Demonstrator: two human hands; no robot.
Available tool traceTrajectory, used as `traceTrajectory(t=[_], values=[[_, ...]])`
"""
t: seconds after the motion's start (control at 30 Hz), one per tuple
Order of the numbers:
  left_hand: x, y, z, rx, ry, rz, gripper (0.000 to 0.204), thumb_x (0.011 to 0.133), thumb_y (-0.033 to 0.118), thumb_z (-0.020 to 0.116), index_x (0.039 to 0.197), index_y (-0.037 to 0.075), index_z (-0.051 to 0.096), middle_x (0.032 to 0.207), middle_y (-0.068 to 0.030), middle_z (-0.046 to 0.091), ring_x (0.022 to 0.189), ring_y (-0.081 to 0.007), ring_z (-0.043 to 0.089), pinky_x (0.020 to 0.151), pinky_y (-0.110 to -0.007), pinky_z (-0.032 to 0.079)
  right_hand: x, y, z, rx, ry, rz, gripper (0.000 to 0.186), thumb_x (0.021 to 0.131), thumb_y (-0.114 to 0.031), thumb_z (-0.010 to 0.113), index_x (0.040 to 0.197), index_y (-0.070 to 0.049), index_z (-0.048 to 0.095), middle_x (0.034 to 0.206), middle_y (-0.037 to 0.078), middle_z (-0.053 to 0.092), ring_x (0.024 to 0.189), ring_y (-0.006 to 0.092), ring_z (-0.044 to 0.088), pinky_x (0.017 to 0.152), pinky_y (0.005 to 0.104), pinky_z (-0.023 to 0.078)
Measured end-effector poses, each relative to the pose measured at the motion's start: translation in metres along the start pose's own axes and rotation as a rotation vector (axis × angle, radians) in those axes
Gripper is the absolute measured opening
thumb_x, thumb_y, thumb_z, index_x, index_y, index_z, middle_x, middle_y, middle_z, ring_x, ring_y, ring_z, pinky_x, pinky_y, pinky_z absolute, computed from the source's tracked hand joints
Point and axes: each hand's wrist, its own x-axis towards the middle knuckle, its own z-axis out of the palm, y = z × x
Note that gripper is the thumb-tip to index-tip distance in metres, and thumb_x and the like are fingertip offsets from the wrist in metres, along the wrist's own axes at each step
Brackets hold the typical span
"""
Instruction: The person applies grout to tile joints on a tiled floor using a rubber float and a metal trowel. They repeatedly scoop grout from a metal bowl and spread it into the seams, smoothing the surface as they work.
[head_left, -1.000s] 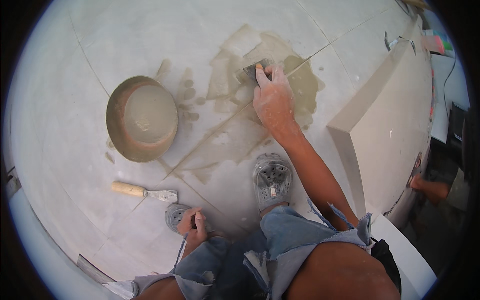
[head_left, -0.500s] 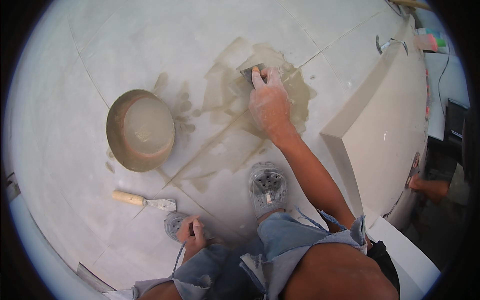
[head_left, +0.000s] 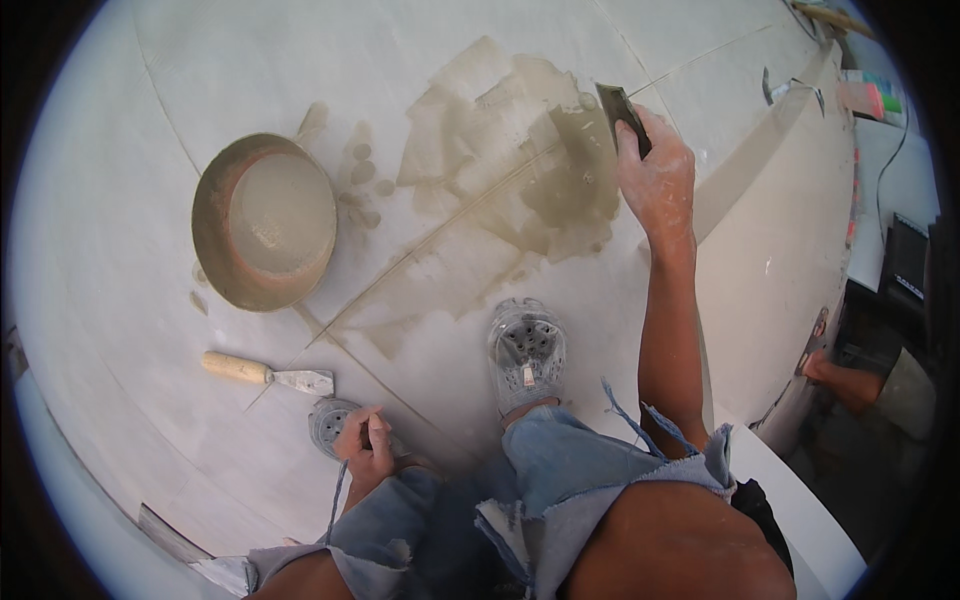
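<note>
My right hand (head_left: 657,170) is closed on a small dark flat spreader (head_left: 625,120). It is held at the right edge of a wet grey-beige patch of grout-like paste (head_left: 570,180), smeared over tile joints on the pale floor. Low by my left knee, my left hand (head_left: 367,445) is curled closed; no tool shows in it. A putty knife (head_left: 265,373) with a wooden handle lies on the floor near that hand. Farther off on the left stands a round metal pan (head_left: 215,225), with beige paste (head_left: 285,215) inside.
My dusty clogs (head_left: 527,345) are planted below the smeared patch. A light panel-like block (head_left: 770,250) rises along the right, with a hammer-like tool (head_left: 790,88) on its far end. Beyond it, another person's leg (head_left: 845,380) shows. Paste spots (head_left: 362,172) dot the floor beside the pan.
My right hand has swept the spreader rightward from the middle of the patch to its right edge, exposing the joint line. The view has shifted slightly; my left hand stays curled.
</note>
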Motion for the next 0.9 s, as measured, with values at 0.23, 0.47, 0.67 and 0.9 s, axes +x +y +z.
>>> traceTrajectory(t=[0.23, 0.47, 0.67, 0.9], values=[[0.004, -0.007, 0.005, -0.008, -0.001, 0.028, 0.029, 0.111, 0.026, 0.06, 0.116, -0.001, 0.07, 0.077, -0.0067, 0.066, 0.066, -0.012, 0.062, 0.06, -0.027, 0.048, -0.054, -0.008, -0.008, -0.226, -0.256, -0.355, 0.045, 0.086, 0.005, 0.068, 0.127, -0.013, 0.077, 0.125, 0.002, 0.077, 0.098, 0.0271, 0.061, 0.079, 0.0375, 0.059], [0.005, 0.01, 0.003, 0.03, 0.013, 0.003, 0.028, 0.111, 0.025, 0.06, 0.113, -0.001, 0.071, 0.075, -0.0062, 0.066, 0.064, -0.0118, 0.061, 0.06, -0.027, 0.048, -0.059, -0.019, 0.006, -0.267, -0.389, -0.497, 0.046, 0.085, 0.003, 0.067, 0.124, -0.019, 0.078, 0.122, -0.004, 0.076, 0.099, 0.0257, 0.06, 0.08, 0.0355, 0.06], [0.007, -0.001, 0.007, 0.047, 0.012, 0.033, 0.027, 0.111, 0.024, 0.06, 0.114, 0.0, 0.071, 0.076, -0.0058, 0.066, 0.066, -0.0123, 0.062, 0.06, -0.027, 0.047, -0.024, -0.01, -0.001, -0.252, -0.498, -0.542, 0.043, 0.087, 0.003, 0.065, 0.121, -0.018, 0.078, 0.115, -0.005, 0.078, 0.104, 0.0251, 0.06, 0.085, 0.0369, 0.059], [0.004, -0.009, 0.005, 0.039, 0.027, 0.117, 0.023, 0.113, 0.017, 0.056, 0.117, -0.002, 0.069, 0.075, -0.0052, 0.063, 0.059, -0.0087, 0.053, 0.055, -0.025, 0.041, 0.01, -0.012, 0.001, -0.287, -0.566, -0.567, 0.042, 0.085, 0.004, 0.066, 0.118, -0.019, 0.077, 0.113, -0.005, 0.078, 0.108, 0.0258, 0.059, 0.088, 0.0378, 0.059]])
